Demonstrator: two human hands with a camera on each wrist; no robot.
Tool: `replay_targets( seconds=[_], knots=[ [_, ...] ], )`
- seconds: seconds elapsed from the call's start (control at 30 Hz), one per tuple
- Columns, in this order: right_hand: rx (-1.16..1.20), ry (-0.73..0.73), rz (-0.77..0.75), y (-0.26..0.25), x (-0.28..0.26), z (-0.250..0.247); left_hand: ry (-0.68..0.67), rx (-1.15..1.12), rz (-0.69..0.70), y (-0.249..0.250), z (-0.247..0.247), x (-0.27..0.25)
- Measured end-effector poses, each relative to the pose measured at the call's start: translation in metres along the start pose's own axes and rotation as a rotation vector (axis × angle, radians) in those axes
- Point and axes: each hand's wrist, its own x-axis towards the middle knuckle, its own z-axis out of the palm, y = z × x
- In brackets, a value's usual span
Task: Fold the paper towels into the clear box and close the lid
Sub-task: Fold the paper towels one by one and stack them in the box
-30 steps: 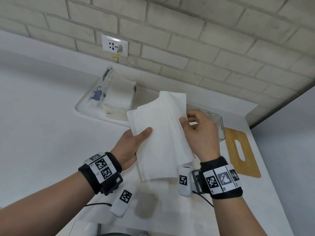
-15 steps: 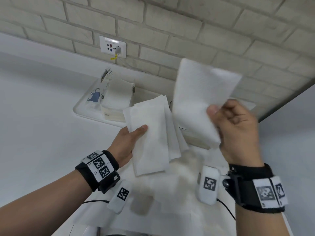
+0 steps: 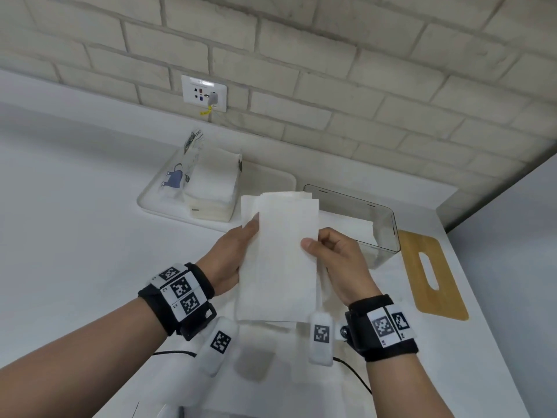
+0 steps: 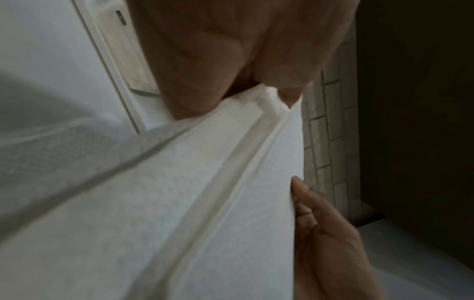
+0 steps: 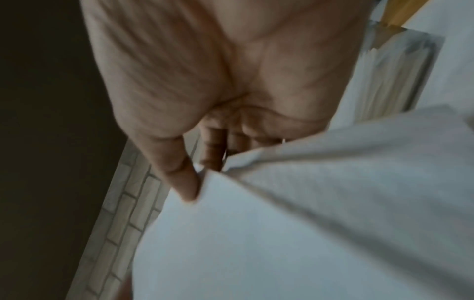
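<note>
Both hands held a folded stack of paper towels (image 3: 281,260) upright above the white counter (image 3: 75,236), near the person. The left hand (image 3: 232,260) gripped its left edge, thumb on the front and fingers hidden behind; the right hand (image 3: 340,263) pinched the right edge between thumb and curled fingers. In the left wrist view the layers fanned apart at the top, not yet squared. The clear box (image 3: 361,218) stood just beyond and to the right, open, with towels already inside, and the wooden lid (image 3: 431,273) lay flat on the counter to its right. A tray (image 3: 150,203) further left carried the remaining pack of towels (image 3: 211,188). The likely trouble was the loose inner sheets: held only at the edges, they could slip or splay as the stack went over the box rim, catch on the wall, and leave a bulge that would keep the lid from seating.
</note>
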Motion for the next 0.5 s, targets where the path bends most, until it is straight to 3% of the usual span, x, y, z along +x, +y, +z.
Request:
replay_targets(
  seconds=[0.07, 0.17, 0.33, 0.5],
  knots=[
    [-0.043, 0.056, -0.036, 0.006, -0.005, 0.004, -0.006, 0.063, 0.004, 0.000, 0.000, 0.001],
    [-0.140, 0.047, -0.114, 0.011, -0.017, 0.012, 0.001, 0.227, 0.135, -0.004, 0.001, 0.005],
    [-0.120, 0.082, -0.198, 0.005, -0.028, 0.012, -0.038, 0.316, 0.213, 0.001, 0.014, 0.012],
    [0.061, 0.181, -0.193, 0.006, -0.039, 0.002, -0.028, 0.290, 0.204, -0.002, 0.030, 0.015]
  ],
)
